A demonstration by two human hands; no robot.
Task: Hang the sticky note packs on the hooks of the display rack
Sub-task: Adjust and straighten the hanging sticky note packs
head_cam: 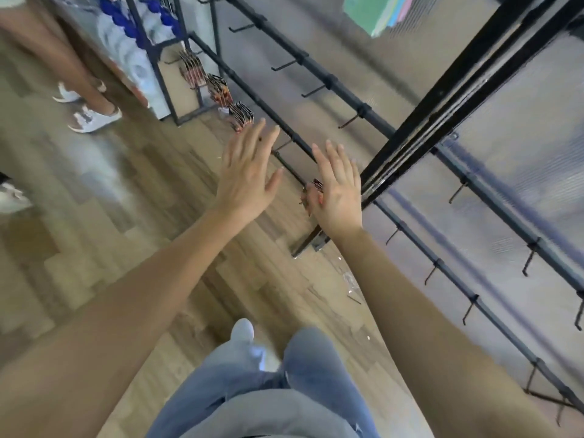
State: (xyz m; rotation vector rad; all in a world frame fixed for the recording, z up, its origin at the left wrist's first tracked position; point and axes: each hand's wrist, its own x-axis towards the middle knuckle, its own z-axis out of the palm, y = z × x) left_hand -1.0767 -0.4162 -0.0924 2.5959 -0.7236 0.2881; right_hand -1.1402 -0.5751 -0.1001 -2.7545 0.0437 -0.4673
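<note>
**Packs [218, 90] up on the display rack [442, 99], both hands spread**

Head view, tilted hard, and the frame is soft with blur. The rack is black metal: a thick square upright crossing two round rails, with thin bent-wire hooks [284, 65] jutting off them. The upper rail [316, 66] carries bare hooks only. Along the lower rail, toward its far end, three bunches of packs hang side by side, glossy, dark with red and orange faces; their print is too blurred to read. One more pack [317, 184] hangs near the upright, just behind the right hand [338, 191].

That hand is flat, fingers straight and together, back to the camera. Whether its thumb touches the pack I cannot tell. The left hand [246, 175] is beside it, fingers long and fanned, gripping nothing.

A pastel stack [376, 11], green, blue and pink sheets, shows at the top edge against the rack's ribbed translucent back panel [521, 172].

Far left, a second frame shelf [148, 45] holds white rolls with blue tops. Another person's legs and white shoes [94, 116] stand on the wood-plank floor [132, 191]. Below, the wearer's blue jeans [316, 368].
</note>
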